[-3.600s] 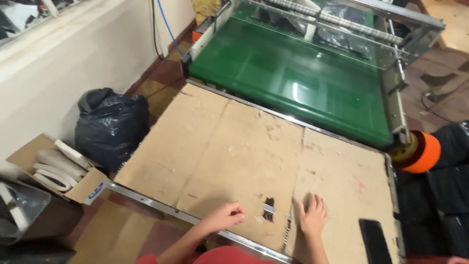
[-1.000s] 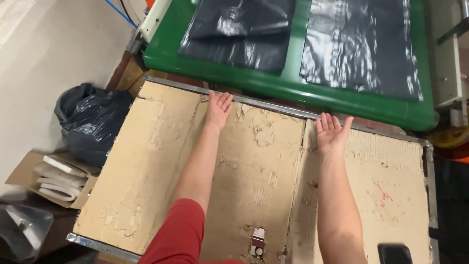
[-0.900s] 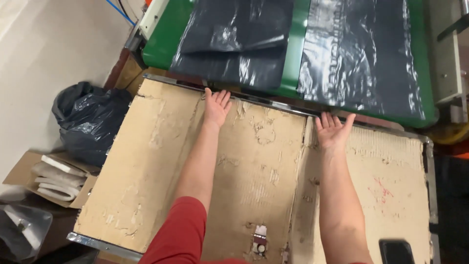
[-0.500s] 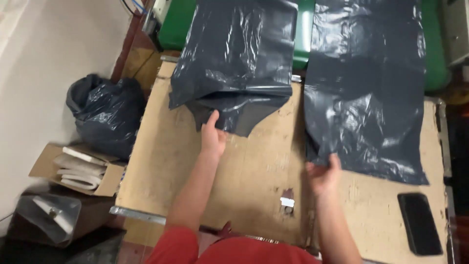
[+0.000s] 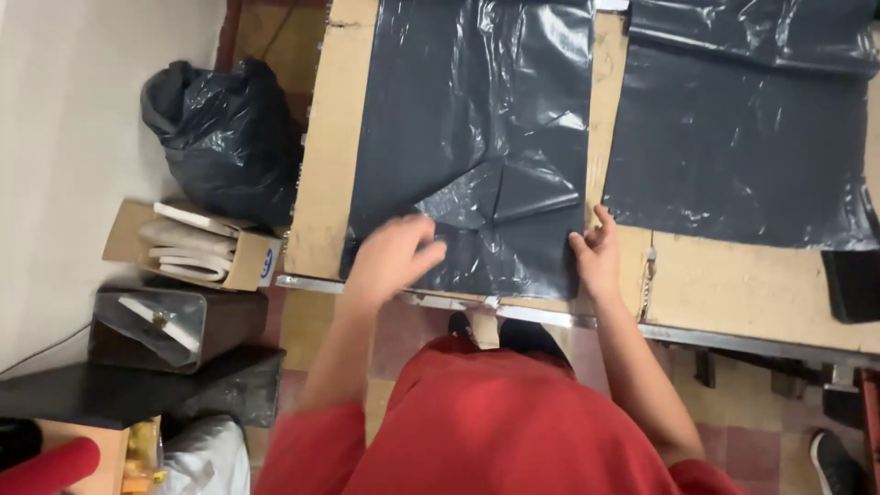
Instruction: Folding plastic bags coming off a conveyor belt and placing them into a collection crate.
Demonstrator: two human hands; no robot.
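plastic bags (image 5: 477, 119) – glossy dark grey | tabletop (image 5: 733, 284) – tan cardboard | shirt (image 5: 495, 431) – red

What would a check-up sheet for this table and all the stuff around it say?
Surface: cardboard-covered table, worn, metal front edge.
Job's things: left dark plastic bag lies flat with a folded flap; second dark plastic bag beside it.
Clutter: black phone-like slab at the right edge.
Hands: left hand on the left bag, blurred; right hand at its right edge.
Cables: nothing seen.
Surroundings: full black sack, open cardboard box, clear bin on the floor.
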